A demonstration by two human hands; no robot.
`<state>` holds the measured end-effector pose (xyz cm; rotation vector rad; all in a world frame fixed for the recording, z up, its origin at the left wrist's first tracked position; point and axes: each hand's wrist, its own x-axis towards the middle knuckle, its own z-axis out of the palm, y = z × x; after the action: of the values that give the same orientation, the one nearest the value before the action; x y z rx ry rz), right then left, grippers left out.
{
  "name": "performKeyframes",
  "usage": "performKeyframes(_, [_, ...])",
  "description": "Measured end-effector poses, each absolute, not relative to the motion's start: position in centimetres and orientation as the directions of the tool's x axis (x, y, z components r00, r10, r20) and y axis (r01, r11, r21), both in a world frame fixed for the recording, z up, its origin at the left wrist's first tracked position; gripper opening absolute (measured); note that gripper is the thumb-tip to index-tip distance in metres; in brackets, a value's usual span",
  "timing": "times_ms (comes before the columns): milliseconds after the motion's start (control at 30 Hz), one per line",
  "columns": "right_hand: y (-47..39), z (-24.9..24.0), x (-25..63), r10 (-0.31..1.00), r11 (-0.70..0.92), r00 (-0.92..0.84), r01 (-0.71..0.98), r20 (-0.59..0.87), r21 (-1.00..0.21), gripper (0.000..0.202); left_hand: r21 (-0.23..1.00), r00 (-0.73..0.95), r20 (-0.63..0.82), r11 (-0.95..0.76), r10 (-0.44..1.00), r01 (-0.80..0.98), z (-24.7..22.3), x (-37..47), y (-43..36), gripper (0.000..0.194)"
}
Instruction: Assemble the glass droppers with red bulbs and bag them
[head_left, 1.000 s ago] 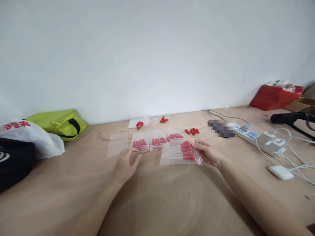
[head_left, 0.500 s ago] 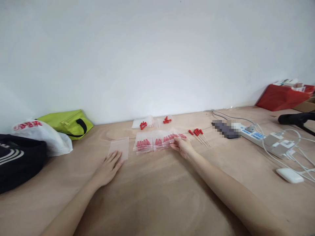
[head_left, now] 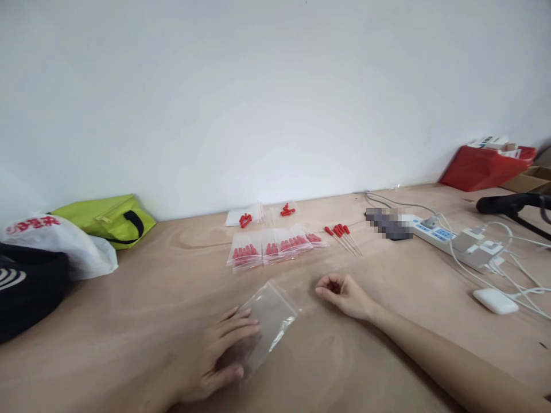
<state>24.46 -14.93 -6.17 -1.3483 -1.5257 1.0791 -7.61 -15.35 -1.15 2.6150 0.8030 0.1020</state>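
Observation:
A clear zip bag (head_left: 275, 321) lies at an angle on the wooden table (head_left: 181, 298). My left hand (head_left: 235, 344) rests at its left edge, thumb and fingers apart, touching the bag. To the bag's right is my right hand (head_left: 344, 292), its fingers curled round; whether anything is inside them is hidden. Beyond the hands, a row of clear bags (head_left: 269, 246) holds red-tipped pieces. Several red-headed sticks (head_left: 344, 230) lie loose to the right of the row. Behind it, small red pieces (head_left: 245, 219) sit on more bags, with another red cluster (head_left: 287, 210) beside them.
At the left are a black bag (head_left: 34, 292), a white plastic bag (head_left: 90, 249) and a green bag (head_left: 103, 215). On the right lie a dark phone (head_left: 390, 225), a power strip (head_left: 430, 231), cables, a white case (head_left: 495, 301) and a red bag (head_left: 484, 166).
My left hand has come nearer and to the right with the clear bag. My right hand has left the row of filled bags, moved nearer, and its fingers have curled.

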Motion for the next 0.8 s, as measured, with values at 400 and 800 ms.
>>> performKeyframes(400, [-15.1,-6.7,24.7,0.991,-0.058,0.131,0.536,0.015,-0.842,0.034,0.368,0.881,0.226,-0.874,0.415,0.318,-4.0,-0.2,-11.3,0.029])
performKeyframes(800, [-14.7,-6.1,25.0,0.979,-0.187,0.183,0.606,-0.094,-0.773,0.017,0.454,0.793,0.337,-0.826,0.507,0.335,-5.2,-0.2,-12.0,0.023])
